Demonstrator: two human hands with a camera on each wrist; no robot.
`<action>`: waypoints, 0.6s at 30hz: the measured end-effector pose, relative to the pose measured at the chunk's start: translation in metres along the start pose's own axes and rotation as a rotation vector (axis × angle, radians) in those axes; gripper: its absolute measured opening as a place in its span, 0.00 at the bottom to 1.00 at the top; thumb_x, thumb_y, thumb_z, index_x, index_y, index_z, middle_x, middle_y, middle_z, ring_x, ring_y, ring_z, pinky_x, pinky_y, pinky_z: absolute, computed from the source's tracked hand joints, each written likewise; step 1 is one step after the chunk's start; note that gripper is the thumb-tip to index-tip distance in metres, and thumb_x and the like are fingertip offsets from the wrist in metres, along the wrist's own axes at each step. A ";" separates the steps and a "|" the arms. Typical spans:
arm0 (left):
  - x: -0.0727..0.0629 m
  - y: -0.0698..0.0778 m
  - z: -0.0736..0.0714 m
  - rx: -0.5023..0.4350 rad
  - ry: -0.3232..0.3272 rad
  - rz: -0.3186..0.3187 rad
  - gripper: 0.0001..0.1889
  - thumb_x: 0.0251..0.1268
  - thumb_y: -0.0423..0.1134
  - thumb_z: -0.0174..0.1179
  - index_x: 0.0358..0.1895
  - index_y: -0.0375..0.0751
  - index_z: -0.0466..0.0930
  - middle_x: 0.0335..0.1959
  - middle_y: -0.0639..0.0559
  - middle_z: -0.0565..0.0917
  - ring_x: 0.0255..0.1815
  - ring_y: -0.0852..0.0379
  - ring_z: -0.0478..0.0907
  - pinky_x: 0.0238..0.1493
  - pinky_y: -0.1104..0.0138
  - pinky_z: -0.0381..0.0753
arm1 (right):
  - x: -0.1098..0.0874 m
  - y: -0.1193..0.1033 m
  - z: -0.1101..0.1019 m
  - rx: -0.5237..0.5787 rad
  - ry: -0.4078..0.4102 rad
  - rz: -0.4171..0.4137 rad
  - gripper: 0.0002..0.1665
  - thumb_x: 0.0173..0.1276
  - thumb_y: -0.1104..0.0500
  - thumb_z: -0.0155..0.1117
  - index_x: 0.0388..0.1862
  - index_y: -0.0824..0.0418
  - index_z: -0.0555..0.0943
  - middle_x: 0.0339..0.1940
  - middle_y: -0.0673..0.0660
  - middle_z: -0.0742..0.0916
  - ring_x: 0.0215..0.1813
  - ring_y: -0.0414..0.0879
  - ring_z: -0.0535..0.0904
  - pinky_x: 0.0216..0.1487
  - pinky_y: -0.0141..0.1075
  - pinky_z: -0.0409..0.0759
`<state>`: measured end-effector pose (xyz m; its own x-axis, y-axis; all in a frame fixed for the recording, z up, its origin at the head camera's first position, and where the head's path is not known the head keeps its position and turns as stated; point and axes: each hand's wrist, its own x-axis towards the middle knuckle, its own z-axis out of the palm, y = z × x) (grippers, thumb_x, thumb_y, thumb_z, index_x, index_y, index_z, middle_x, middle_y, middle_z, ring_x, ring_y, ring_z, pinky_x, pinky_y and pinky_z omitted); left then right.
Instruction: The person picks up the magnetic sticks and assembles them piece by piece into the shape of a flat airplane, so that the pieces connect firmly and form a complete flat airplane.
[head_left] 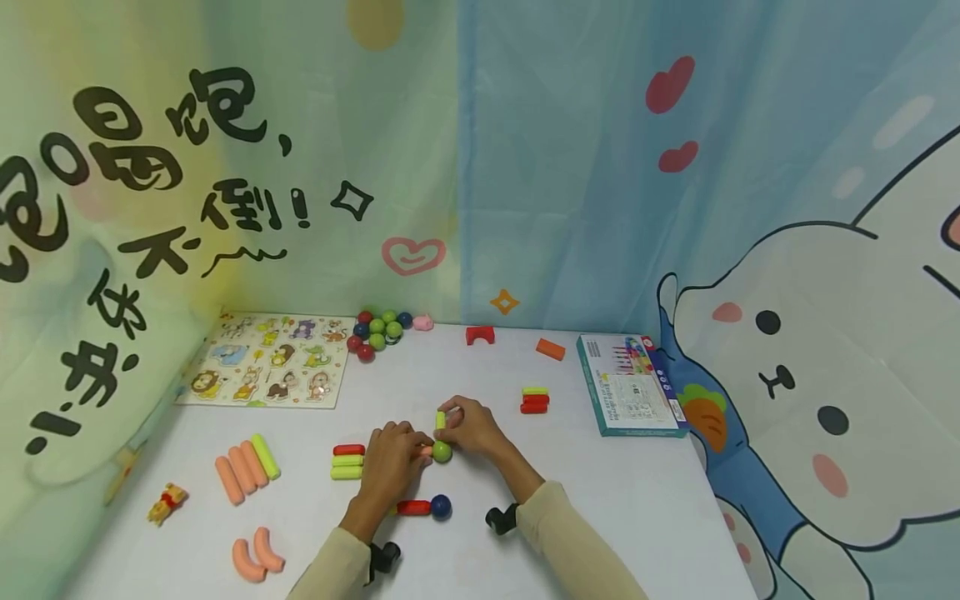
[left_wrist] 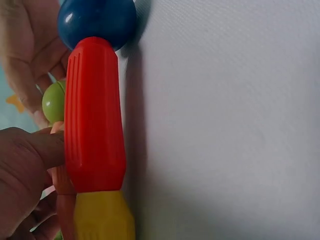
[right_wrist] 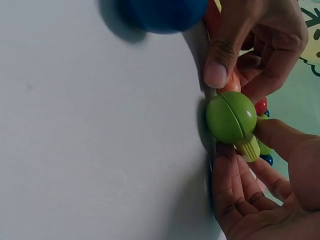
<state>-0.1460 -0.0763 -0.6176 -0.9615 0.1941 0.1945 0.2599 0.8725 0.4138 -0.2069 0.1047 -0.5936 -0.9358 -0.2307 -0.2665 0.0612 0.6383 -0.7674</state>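
My left hand [head_left: 393, 460] pinches a peach toy rod [head_left: 427, 451] between thumb and fingers. A green ball [head_left: 442, 452] sits at the rod's right end. From its far side a yellow-green rod [head_left: 440, 420] points away, and my right hand [head_left: 476, 427] holds this rod by thumb and fingertips. In the right wrist view the green ball [right_wrist: 231, 117] shows a seam line, with the short ribbed yellow-green rod [right_wrist: 248, 149] against it. Nearer the body lies a red rod [left_wrist: 95, 115], with a blue ball [left_wrist: 97, 20] at one end and a yellow piece [left_wrist: 104, 215] at the other.
Red and yellow-green rods [head_left: 347, 462] lie left of my left hand. Peach rods [head_left: 242, 468] and curved peach pieces [head_left: 257, 556] are farther left, near a small bear figure [head_left: 167, 503]. Behind are a sticker board [head_left: 262, 358], several balls [head_left: 377, 327] and a box [head_left: 632, 385].
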 end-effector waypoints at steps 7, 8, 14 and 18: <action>-0.002 -0.002 0.000 -0.013 0.004 0.012 0.15 0.56 0.47 0.81 0.47 0.53 0.93 0.39 0.55 0.88 0.41 0.55 0.76 0.46 0.61 0.71 | -0.013 0.003 0.005 0.040 0.045 -0.028 0.32 0.67 0.56 0.79 0.68 0.50 0.80 0.42 0.54 0.88 0.41 0.45 0.83 0.44 0.39 0.82; -0.003 -0.003 -0.001 -0.014 0.000 0.012 0.15 0.56 0.47 0.81 0.47 0.54 0.93 0.39 0.55 0.89 0.41 0.54 0.77 0.47 0.61 0.71 | -0.016 0.003 0.005 0.045 0.051 -0.040 0.32 0.66 0.56 0.79 0.69 0.50 0.80 0.43 0.55 0.88 0.41 0.46 0.83 0.44 0.40 0.83; -0.009 -0.010 -0.011 -0.034 -0.001 -0.011 0.17 0.57 0.47 0.81 0.50 0.53 0.92 0.44 0.54 0.91 0.46 0.52 0.80 0.51 0.57 0.76 | -0.032 0.006 0.006 0.059 0.071 -0.106 0.25 0.64 0.59 0.81 0.60 0.52 0.85 0.47 0.58 0.89 0.43 0.45 0.84 0.48 0.41 0.84; -0.013 -0.023 -0.027 -0.059 0.020 -0.051 0.15 0.58 0.45 0.80 0.49 0.52 0.93 0.43 0.53 0.91 0.48 0.50 0.80 0.52 0.55 0.74 | -0.040 0.007 0.009 0.042 0.068 -0.144 0.20 0.62 0.60 0.82 0.52 0.54 0.87 0.47 0.57 0.89 0.42 0.43 0.83 0.46 0.36 0.83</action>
<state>-0.1372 -0.1110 -0.6051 -0.9718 0.1403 0.1896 0.2159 0.8532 0.4749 -0.1660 0.1121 -0.5933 -0.9573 -0.2661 -0.1132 -0.0618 0.5705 -0.8189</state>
